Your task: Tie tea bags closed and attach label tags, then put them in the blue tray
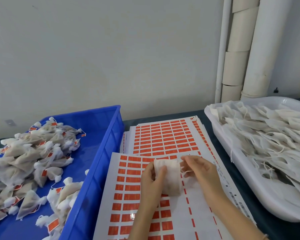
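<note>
A white mesh tea bag [171,177] is held over the front sheet of orange label stickers [128,189]. My left hand [151,181] grips the bag's left side with thumb and fingers curled round it. To the bag's right, my right hand [198,168] pinches the bag's thin white string near the bag's top corner. The blue tray [100,153] stands to the left and holds several tied bags with orange tags [33,163].
A white tray [235,172] at the right is heaped with untied tea bags and loose strings. More label sheets [164,137] lie stacked behind the front one. White pipes [249,49] run up the wall at the back right.
</note>
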Demonstrator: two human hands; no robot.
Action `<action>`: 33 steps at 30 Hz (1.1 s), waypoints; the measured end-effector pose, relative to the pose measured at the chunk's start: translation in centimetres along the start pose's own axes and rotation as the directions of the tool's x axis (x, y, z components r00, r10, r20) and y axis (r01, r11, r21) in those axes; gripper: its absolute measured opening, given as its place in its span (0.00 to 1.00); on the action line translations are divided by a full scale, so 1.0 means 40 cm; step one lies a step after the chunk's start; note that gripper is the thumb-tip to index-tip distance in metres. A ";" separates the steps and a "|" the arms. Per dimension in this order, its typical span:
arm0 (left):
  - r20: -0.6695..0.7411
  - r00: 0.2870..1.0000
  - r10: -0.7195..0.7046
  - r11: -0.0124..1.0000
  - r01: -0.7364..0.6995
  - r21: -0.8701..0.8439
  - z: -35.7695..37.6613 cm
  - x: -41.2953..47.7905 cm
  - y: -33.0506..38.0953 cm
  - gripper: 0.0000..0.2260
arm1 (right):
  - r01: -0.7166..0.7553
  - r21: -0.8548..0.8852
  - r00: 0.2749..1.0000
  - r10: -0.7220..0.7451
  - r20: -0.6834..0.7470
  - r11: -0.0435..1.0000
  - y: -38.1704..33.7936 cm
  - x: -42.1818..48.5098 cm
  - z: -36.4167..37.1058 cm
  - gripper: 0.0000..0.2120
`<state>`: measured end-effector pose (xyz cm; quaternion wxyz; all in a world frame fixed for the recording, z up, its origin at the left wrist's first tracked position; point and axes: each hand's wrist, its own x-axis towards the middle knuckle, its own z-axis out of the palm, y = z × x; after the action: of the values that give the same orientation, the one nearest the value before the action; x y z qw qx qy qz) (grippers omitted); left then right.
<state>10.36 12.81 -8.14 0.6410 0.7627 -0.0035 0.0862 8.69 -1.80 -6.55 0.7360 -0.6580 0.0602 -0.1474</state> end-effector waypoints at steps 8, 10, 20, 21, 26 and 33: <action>-0.011 1.000 -0.028 0.999 0.028 -0.024 -0.004 -0.002 -0.002 0.09 | 0.098 -0.142 0.992 -0.084 0.099 0.985 0.006 0.001 -0.013 0.07; 0.011 0.999 -0.041 0.997 0.042 -0.063 -0.007 -0.002 0.003 0.08 | 0.103 -0.168 0.991 -0.086 0.105 0.980 0.009 0.002 -0.011 0.05; 0.057 0.996 0.072 0.994 -0.067 -0.081 0.008 -0.024 0.026 0.17 | 0.153 -0.143 0.974 -0.125 0.187 0.978 0.013 -0.004 0.007 0.04; 0.068 0.993 0.092 0.991 -0.085 -0.099 0.007 -0.024 0.028 0.15 | 0.164 -0.131 0.971 -0.136 0.199 0.978 0.013 -0.004 0.007 0.06; 0.130 0.990 0.049 0.993 -0.034 -0.115 0.005 -0.017 0.021 0.07 | 0.225 -0.214 0.965 -0.186 0.185 0.951 0.018 -0.007 0.002 0.03; 0.058 0.991 0.122 0.992 -0.120 -0.039 0.000 -0.018 0.017 0.04 | 0.181 -0.232 0.981 -0.160 0.107 0.956 0.018 -0.003 -0.008 0.04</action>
<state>9.57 12.60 -7.58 0.6477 0.7518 -0.0706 0.1018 8.58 -1.98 -7.32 0.6372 -0.7509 -0.0114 -0.1734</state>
